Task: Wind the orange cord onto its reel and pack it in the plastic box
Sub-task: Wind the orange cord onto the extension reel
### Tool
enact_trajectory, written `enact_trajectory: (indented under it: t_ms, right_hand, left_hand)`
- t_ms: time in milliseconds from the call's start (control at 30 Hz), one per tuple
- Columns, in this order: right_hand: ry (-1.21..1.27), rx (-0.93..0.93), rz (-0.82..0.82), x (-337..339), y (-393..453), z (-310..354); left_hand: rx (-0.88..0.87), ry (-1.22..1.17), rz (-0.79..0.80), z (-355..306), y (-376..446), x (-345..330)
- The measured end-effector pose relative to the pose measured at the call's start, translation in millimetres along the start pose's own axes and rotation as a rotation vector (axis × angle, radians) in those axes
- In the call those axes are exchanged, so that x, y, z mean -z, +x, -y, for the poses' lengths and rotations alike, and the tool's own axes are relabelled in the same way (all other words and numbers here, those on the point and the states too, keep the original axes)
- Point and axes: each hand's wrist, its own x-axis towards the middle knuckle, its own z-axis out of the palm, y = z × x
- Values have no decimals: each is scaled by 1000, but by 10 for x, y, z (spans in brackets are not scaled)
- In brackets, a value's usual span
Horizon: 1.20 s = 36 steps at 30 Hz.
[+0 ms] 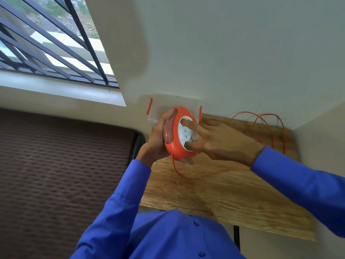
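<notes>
- One reel (176,139): round, smooth orange plastic rim with a white centre plate bearing small markings. It is held on edge above the worktop (214,184), directly in front of the plastic box (158,107).
- One plastic box: clear, rectangular, with two orange side clips. It stands at the back of the worktop against the wall (242,53); the reel hides much of it.
- One orange cord (261,120): thin and flexible. Loose loops lie at the rear right of the worktop; a strand runs across the surface and curves up to the underside of the reel. Turns already on the reel show through its clear side.
- Left hand (158,135): curled round the reel's left side, gripping it.
- Right hand (220,141): spread partly open, index fingertip and thumb pressed on the white centre plate; it clasps nothing.
- One worktop: wood-grain board, matt, rough-edged at the front.
- Two blue sleeves (115,202), smooth cloth; two shirt buttons visible.
- One window (46,43) with dark metal bars at upper left; a brown woven surface (65,174) lies below it.
</notes>
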Motion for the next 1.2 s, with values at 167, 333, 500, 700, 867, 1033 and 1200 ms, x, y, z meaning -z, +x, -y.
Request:
enact_trajectory:
  t_ms: [167,333,500,700,867,1033,1200]
  right_hand:
    - [-10,106,-16,64,-23,-93]
    - [113,-78,-116,11,7,-87]
    - [694,-756,-226,-27,119,25]
    - [1387,-1269,-68,-228,265,41]
    - [1348,-831,-93,-177,120,125]
    - [74,-114,-13,-176,24,121]
    - [-56,70,-63,-221,-112,89]
  left_hand:
    - [101,30,13,15,-10,15]
    - [35,-65,39,62,-26,7]
    - [-134,-23,-63,145,38,-39]
    - [-350,284,-104,250,105,-53]
    - [-336,63,-20,172,7,-27]
    - [-89,-7,-13,91,-56,-39]
    - [169,-96,36,140,-146,67]
